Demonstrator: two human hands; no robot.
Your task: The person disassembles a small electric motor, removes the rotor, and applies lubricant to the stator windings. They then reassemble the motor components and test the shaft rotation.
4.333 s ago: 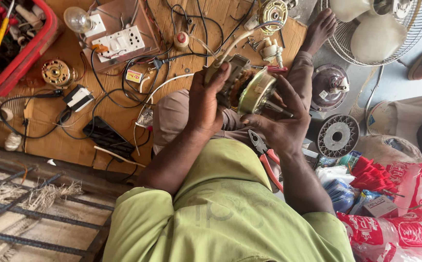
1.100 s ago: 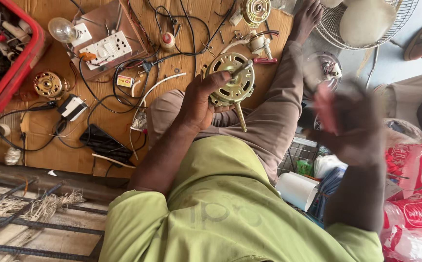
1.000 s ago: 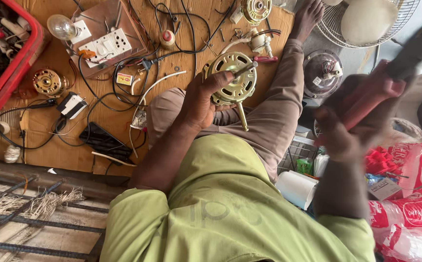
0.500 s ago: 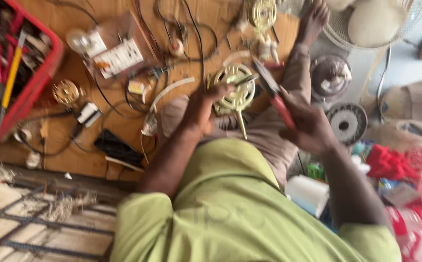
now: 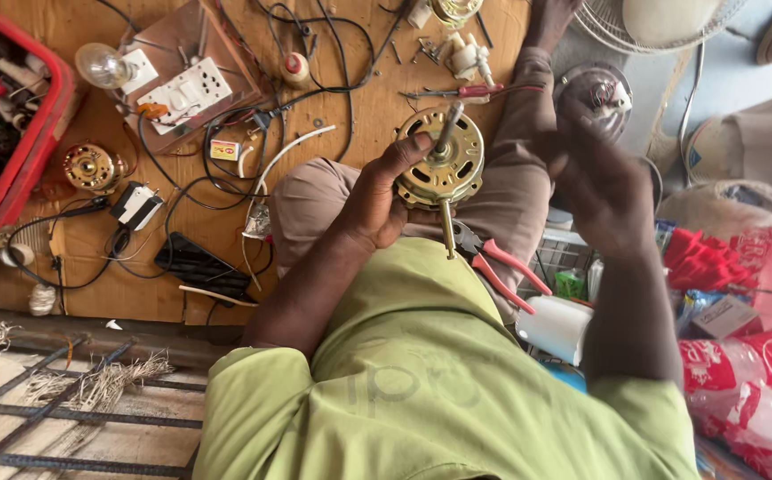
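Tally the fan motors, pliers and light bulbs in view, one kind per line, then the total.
Fan motors: 2, the brass-coloured motor gripped by the left hand and a smaller motor on the wooden board.
Pliers: 1, red-handled pliers on the lap.
Light bulbs: 1, a clear bulb.
Total: 4

A worn brown wooden board carries the clutter. On it lie a white switch-and-socket panel, a clear glass bulb, tangled black wires and a small brass-coloured round motor part.
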